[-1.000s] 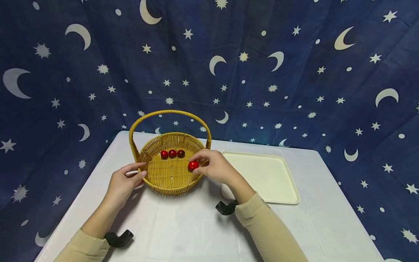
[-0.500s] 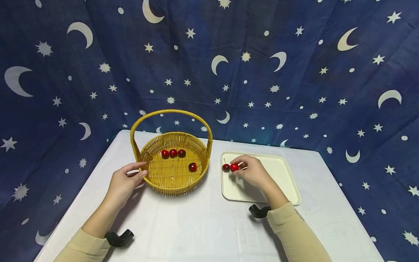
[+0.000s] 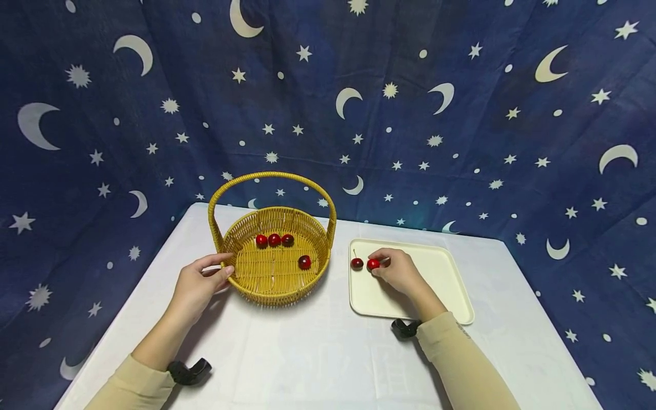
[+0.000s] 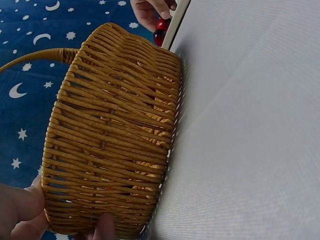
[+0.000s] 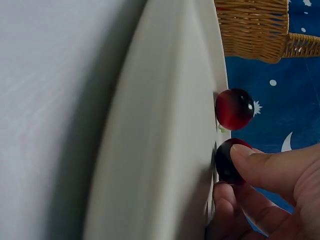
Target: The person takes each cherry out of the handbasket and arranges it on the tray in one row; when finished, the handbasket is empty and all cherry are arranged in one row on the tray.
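Observation:
A round wicker basket (image 3: 271,290) with a tall arched handle stands on the left half of the table. My left hand (image 3: 197,290) holds its left rim, thumb and fingers on the wicker wall. Inside lie three cherries in a row (image 3: 274,240) and a single cherry (image 3: 304,262) nearer the right side. To the right is a cream tray (image 3: 425,285), where my right hand (image 3: 402,273) pinches a red cherry (image 5: 227,162) at the tray's surface. Another dark cherry (image 3: 357,263) with an upright stem sits just left of it, slightly apart.
A white cloth (image 3: 307,359) covers the table. Behind it hangs a dark blue curtain (image 3: 307,114) with moons and stars. The basket's handle (image 3: 271,175) arches high above its rim. A strip of cloth separates basket and tray.
My right hand let go of a cherry in the basket and moved right to the tray. There it took hold of another cherry, now slightly farther from its neighbour. The left hand stayed put.

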Available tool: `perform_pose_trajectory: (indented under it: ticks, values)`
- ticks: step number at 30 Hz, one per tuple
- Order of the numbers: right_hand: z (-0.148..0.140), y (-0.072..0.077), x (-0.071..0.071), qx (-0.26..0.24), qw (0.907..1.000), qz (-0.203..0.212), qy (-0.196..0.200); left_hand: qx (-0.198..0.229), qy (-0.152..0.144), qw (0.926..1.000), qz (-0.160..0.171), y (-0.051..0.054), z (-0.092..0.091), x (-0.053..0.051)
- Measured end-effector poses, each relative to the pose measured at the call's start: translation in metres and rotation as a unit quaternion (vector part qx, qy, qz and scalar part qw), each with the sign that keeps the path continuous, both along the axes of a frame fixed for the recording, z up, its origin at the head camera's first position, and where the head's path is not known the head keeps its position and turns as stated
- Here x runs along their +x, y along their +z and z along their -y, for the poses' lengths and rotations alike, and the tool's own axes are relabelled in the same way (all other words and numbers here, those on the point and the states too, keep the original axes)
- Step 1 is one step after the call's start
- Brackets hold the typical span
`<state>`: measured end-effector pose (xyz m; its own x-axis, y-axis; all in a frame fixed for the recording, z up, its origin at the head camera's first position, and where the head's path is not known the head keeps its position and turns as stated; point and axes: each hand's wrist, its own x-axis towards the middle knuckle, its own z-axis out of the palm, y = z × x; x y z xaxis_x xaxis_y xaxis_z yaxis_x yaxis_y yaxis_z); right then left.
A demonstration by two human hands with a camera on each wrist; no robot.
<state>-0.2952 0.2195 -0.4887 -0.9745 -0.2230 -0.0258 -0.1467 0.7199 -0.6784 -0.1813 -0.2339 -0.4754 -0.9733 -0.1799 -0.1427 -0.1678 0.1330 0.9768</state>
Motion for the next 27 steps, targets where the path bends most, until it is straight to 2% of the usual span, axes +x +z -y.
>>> perform_pose_trajectory:
  ticks: [7, 14, 16, 21, 23, 27]
  values:
    - [0.001, 0.001, 0.0, -0.019, 0.9997, 0.014, -0.007, 0.0, -0.001, 1.0, 0.001, 0.0, 0.0, 0.001]
    - [-0.005, 0.011, 0.001, -0.02, 0.9995, 0.022, -0.008, 0.001, -0.002, 1.0, -0.001, 0.001, -0.001, 0.0]
    - [-0.008, 0.017, 0.003, -0.021, 0.9996, 0.015, -0.012, 0.003, -0.003, 1.0, -0.001, 0.001, -0.001, 0.0]
    - [-0.007, 0.039, 0.011, -0.028, 0.9991, -0.031, -0.008, 0.003, 0.0, 1.0, -0.002, 0.001, -0.002, 0.0]
    - [-0.001, 0.049, 0.016, -0.039, 0.9981, -0.048, 0.002, 0.004, 0.001, 1.0, -0.002, 0.001, -0.002, 0.0]
    - [0.017, 0.065, 0.028, -0.073, 0.9955, -0.055, 0.025, 0.002, 0.002, 1.0, -0.002, 0.001, -0.001, 0.0]
